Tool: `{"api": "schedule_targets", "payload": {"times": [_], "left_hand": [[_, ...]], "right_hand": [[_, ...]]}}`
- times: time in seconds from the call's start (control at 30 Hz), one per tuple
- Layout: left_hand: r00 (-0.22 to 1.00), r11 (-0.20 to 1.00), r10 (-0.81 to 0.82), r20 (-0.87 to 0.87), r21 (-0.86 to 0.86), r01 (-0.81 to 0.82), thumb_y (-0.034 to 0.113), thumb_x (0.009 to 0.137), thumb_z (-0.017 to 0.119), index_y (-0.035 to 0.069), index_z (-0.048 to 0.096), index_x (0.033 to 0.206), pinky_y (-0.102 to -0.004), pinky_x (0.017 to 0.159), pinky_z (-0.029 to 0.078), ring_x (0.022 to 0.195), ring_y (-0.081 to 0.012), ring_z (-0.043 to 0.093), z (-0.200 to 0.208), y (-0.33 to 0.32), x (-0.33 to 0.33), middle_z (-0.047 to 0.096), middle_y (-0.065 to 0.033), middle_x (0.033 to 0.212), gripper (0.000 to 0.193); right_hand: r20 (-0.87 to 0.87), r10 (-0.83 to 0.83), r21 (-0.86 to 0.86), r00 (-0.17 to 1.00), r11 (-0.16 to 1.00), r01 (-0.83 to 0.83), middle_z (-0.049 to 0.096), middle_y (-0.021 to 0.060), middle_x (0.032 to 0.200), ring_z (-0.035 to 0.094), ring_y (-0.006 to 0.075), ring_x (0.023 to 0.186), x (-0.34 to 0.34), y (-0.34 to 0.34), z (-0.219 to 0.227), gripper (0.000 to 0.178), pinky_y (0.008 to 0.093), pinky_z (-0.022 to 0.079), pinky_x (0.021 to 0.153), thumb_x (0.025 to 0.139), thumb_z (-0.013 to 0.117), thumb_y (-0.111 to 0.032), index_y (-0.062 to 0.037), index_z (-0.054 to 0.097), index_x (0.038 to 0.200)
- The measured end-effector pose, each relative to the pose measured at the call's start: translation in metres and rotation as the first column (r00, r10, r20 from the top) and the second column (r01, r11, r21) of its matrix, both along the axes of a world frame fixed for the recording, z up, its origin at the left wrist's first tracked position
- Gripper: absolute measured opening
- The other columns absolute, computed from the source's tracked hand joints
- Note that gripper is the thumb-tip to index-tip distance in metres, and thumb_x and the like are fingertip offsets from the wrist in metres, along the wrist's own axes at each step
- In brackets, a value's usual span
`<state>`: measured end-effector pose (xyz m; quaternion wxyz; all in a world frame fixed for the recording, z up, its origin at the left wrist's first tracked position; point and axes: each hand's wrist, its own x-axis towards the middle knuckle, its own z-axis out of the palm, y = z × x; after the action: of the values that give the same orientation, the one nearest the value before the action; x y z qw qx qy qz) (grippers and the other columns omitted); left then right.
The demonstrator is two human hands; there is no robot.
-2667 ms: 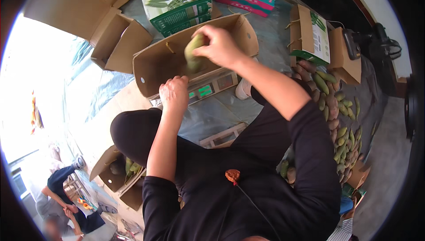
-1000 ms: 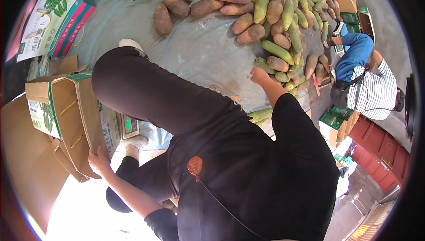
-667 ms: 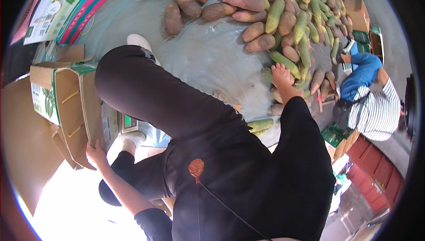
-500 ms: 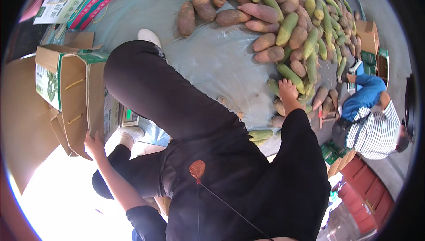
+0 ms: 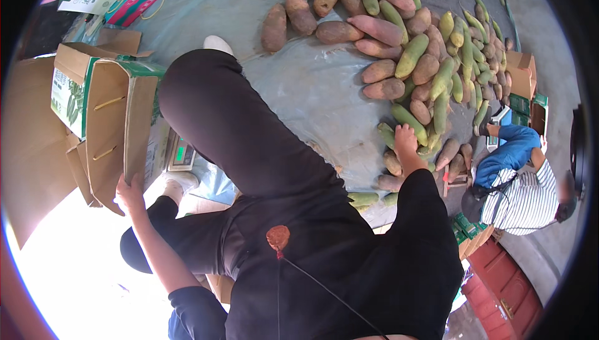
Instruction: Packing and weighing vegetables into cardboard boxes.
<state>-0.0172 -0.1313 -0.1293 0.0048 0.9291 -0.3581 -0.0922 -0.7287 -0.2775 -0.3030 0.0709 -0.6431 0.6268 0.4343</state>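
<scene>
1. right hand (image 5: 407,142) at the near edge of the heap (image 5: 440,76), fingers against or just short of a green radish (image 5: 409,120); the palm hides what is under it, so cannot tell whether the grip has closed.
2. that radish lies just past the fingertips, long axis slanting from far left to near right, across the line of the forearm. right hand much the nearer.
3. left hand (image 5: 130,195), well apart, pinches the near rim of an open cardboard box (image 5: 137,121); scale (image 5: 182,156) with lit green display beside it.
4. heap mixed: smooth, tapering green radishes; stouter, rough-skinned reddish-brown roots (image 5: 383,89).
5. box matte tan inside, yellow cord handles (image 5: 110,103). plastic sheet (image 5: 312,96) below: thin, grey-blue, wrinkled, faintly glossy.
</scene>
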Motion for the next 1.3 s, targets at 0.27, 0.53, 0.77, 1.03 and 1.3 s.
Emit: {"api": "schedule_targets", "payload": {"times": [0.27, 0.53, 0.77, 1.03, 1.3], "left_hand": [[0.993, 0.988, -0.114, -0.002, -0.105, 0.113, 0.012, 0.078, 0.062, 0.0, 0.062, 0.093, -0.039, 0.068, 0.047, 0.073, -0.0343, 0.063, -0.007, 0.003, 0.005, 0.064, -0.0198, 0.08, 0.019], [0.998, 0.989, -0.056, -0.025, -0.138, 0.052, 0.012, 0.077, 0.063, 0.002, 0.063, 0.094, -0.04, 0.069, 0.048, 0.078, -0.0348, 0.063, -0.006, 0.006, 0.004, 0.064, -0.0191, 0.086, 0.02], [0.998, 0.999, -0.002, 0.07, 0.047, -0.002, 0.019, 0.077, 0.065, 0.01, 0.063, 0.1, -0.0409, 0.078, 0.049, 0.091, -0.032, 0.062, 0.004, -0.008, -0.013, 0.064, -0.0124, 0.098, 0.025], [0.999, 0.999, -0.014, 0.035, 0.031, 0.013, 0.013, 0.076, 0.063, 0.011, 0.063, 0.093, -0.0393, 0.076, 0.047, 0.091, -0.0254, 0.061, 0.009, -0.003, -0.019, 0.064, -0.0066, 0.092, 0.018], [0.999, 1.0, -0.014, 0.047, 0.013, 0.013, 0.013, 0.077, 0.062, 0.011, 0.063, 0.089, -0.0396, 0.075, 0.047, 0.09, -0.0259, 0.061, 0.016, 0.004, -0.016, 0.063, -0.0064, 0.089, 0.012]], "right_hand": [[0.386, -0.222, -0.052, 0.895, 0.964, 0.262, 0.057, 0.0153, 0.106, 0.057, 0.0309, 0.101, -0.005, -0.054, 0.038, 0.051, 0.0388, 0.049, 0.085, 0.068, 0.073, -0.01, -0.0019, 0.05, 0.112], [0.956, -0.263, 0.28, -0.127, 0.701, 0.656, 0.057, 0.0075, 0.108, 0.054, 0.0175, 0.098, 0.097, -0.118, 0.097, 0.064, 0.0295, 0.045, 0.085, 0.066, 0.076, -0.003, 0.0002, 0.048, 0.124], [0.931, -0.078, 0.22, -0.357, 0.899, 0.378, 0.054, 0.0088, 0.119, 0.052, 0.0196, 0.109, 0.255, -0.191, 0.219, 0.064, 0.0331, 0.042, 0.096, 0.072, 0.069, 0.001, 0.0019, 0.042, 0.13], [0.928, -0.117, 0.059, -0.354, 0.984, -0.171, 0.053, 0.0095, 0.118, 0.052, 0.018, 0.108, 0.459, -0.198, 0.324, 0.063, 0.0322, 0.042, 0.094, 0.071, 0.069, -0.005, 0.0, 0.045, 0.129], [0.985, 0.096, -0.155, -0.142, 0.853, -0.499, 0.06, 0.0151, 0.108, 0.058, 0.0244, 0.101, 0.645, -0.132, 0.253, 0.066, 0.033, 0.047, 0.086, 0.059, 0.08, -0.02, 0.0004, 0.055, 0.117]]}}
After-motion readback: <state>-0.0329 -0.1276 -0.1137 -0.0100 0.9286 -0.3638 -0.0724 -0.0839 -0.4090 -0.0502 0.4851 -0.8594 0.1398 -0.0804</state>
